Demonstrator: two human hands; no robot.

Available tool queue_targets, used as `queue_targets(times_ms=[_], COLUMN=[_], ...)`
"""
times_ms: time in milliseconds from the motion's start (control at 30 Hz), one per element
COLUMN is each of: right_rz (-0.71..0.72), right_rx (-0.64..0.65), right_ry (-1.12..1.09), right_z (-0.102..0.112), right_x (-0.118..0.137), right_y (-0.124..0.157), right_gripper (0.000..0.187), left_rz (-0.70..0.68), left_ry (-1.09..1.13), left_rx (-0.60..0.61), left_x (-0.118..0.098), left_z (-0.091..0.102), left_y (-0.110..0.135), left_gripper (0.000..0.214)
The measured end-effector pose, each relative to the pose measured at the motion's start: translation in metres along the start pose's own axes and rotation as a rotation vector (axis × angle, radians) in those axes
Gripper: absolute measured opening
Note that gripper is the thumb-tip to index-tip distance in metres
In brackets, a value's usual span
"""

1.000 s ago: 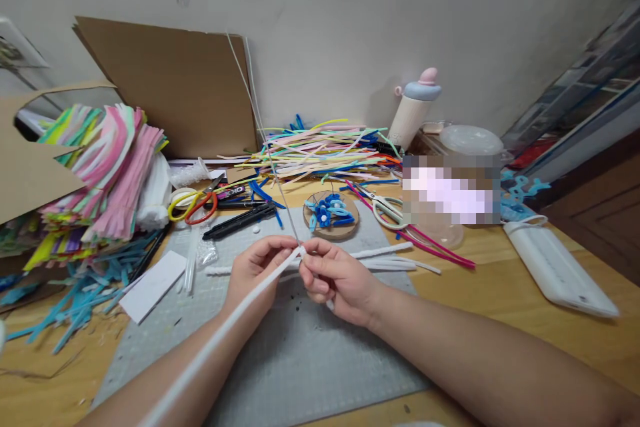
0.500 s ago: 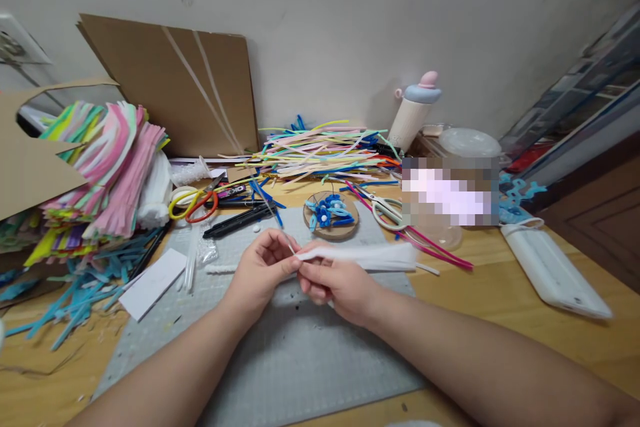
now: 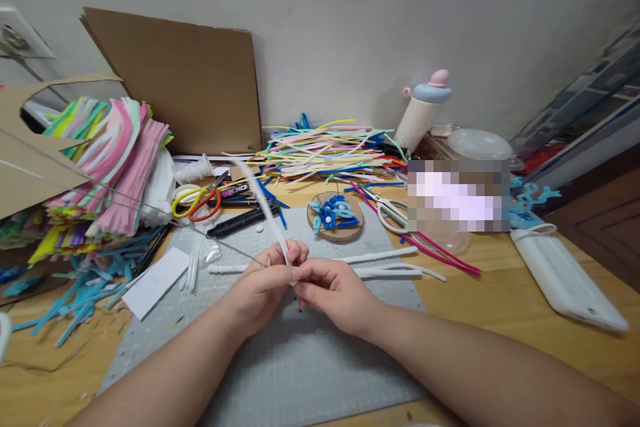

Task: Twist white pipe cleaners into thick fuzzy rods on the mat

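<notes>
My left hand and my right hand meet fingertip to fingertip above the cutting mat. Pinched between them is a white pipe cleaner, which rises from the fingers and curves up to the left. A thin grey wire runs out of my left hand towards the upper left; its held end is hidden by the fingers. White pipe cleaners lie on the mat behind my right hand. Just beyond stands a round wood slice bearing blue pipe-cleaner flowers.
The grey cutting mat covers the table's middle. Scissors with yellow and orange handles lie left; white-handled scissors lie right. Pipe-cleaner bundles, a loose coloured pile, a bottle and a white device surround it.
The white pipe cleaner in my hands now points up and left, and the long wire has swung down to the left. My hands stay together in nearly the same place.
</notes>
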State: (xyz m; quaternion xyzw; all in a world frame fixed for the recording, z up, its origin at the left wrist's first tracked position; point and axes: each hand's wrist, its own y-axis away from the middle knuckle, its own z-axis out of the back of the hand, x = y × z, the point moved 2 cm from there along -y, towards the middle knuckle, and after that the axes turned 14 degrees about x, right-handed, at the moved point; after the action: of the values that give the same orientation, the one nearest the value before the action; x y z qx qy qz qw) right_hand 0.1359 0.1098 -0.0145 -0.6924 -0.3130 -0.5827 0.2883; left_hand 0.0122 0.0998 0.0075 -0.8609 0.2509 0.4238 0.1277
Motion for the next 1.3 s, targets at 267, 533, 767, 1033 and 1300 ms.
queue_targets(times_ms=[267, 533, 767, 1033, 1300], right_rz=[0.001, 0.053, -0.173, -0.051, 0.096], right_rx=[0.168, 0.113, 0.361, 0.282, -0.084], right_ry=[-0.544, -0.698, -0.785, -0.678, -0.507], right_z=[-0.004, 0.007, -0.006, -0.002, 0.001], right_x=[0.010, 0.016, 0.010, 0.008, 0.007], right_y=[0.006, 0.005, 0.010, 0.008, 0.005], right_gripper=[0.021, 0.015, 0.014, 0.016, 0.017], left_rz=[0.024, -0.062, 0.059, 0.025, -0.153], left_ry=[0.038, -0.064, 0.026, 0.076, -0.164], left_rx=[0.047, -0.084, -0.033, -0.022, -0.304], left_x=[-0.005, 0.003, 0.005, 0.010, 0.009], left_z=[0.001, 0.003, 0.001, 0.002, 0.002], left_y=[0.003, -0.001, 0.001, 0.000, 0.000], left_gripper=[0.017, 0.016, 0.022, 0.016, 0.019])
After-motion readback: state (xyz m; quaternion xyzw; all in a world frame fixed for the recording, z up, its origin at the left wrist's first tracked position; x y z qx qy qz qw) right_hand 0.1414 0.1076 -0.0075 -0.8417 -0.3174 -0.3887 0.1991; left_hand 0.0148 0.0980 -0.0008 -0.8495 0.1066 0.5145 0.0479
